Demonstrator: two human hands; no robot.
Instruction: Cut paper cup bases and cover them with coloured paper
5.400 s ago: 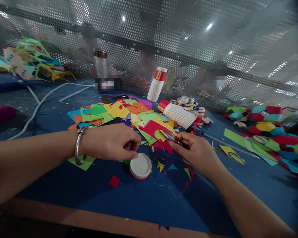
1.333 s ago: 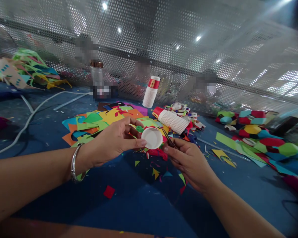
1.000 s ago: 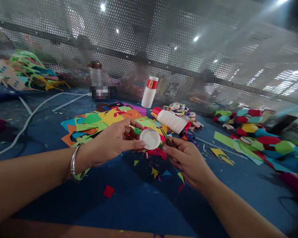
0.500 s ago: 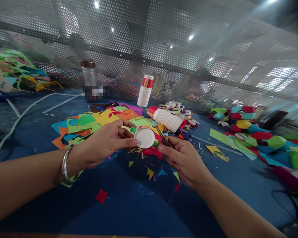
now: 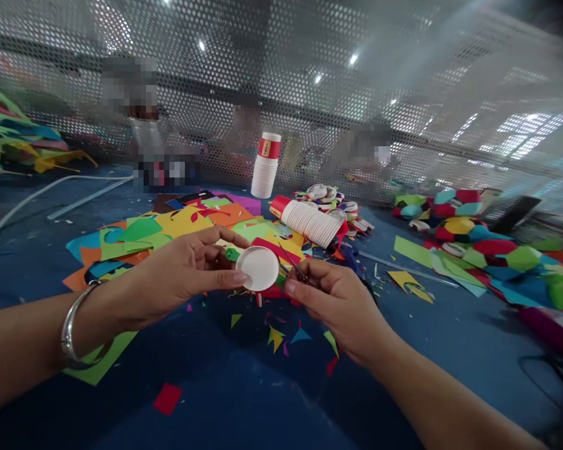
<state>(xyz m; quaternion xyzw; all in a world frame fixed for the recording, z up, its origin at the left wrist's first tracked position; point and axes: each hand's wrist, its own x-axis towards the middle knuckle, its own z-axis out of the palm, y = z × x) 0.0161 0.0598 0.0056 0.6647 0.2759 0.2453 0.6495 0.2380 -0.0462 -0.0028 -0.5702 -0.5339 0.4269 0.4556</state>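
My left hand (image 5: 206,265), with a silver bangle at its wrist, pinches the rim of a round white paper cup bottom (image 5: 259,267) between thumb and fingers. A small green paper piece (image 5: 232,254) with dark dots sticks out beside that rim, near my fingertips. In my right hand (image 5: 331,297) is a pair of scissors (image 5: 294,265), the slim blades pointing up and left close to the cup bottom but apart from it. The scissors' handles are mostly hidden by my fingers. Behind both hands spreads a pile of coloured paper (image 5: 182,222).
A stack of paper cups (image 5: 264,169) stands upright at the back; another cup stack (image 5: 309,222) lies on its side. Finished-looking paper pieces (image 5: 326,195) are heaped behind it. Coloured paper crafts (image 5: 492,256) lie right. Paper scraps (image 5: 276,337) dot the blue table (image 5: 244,400). A perforated screen (image 5: 300,106) rises behind.
The view has shifted slightly, so most things sit further left. My left hand still holds the cup bottom, now turned a little; the scissors stay in my right hand beside it.
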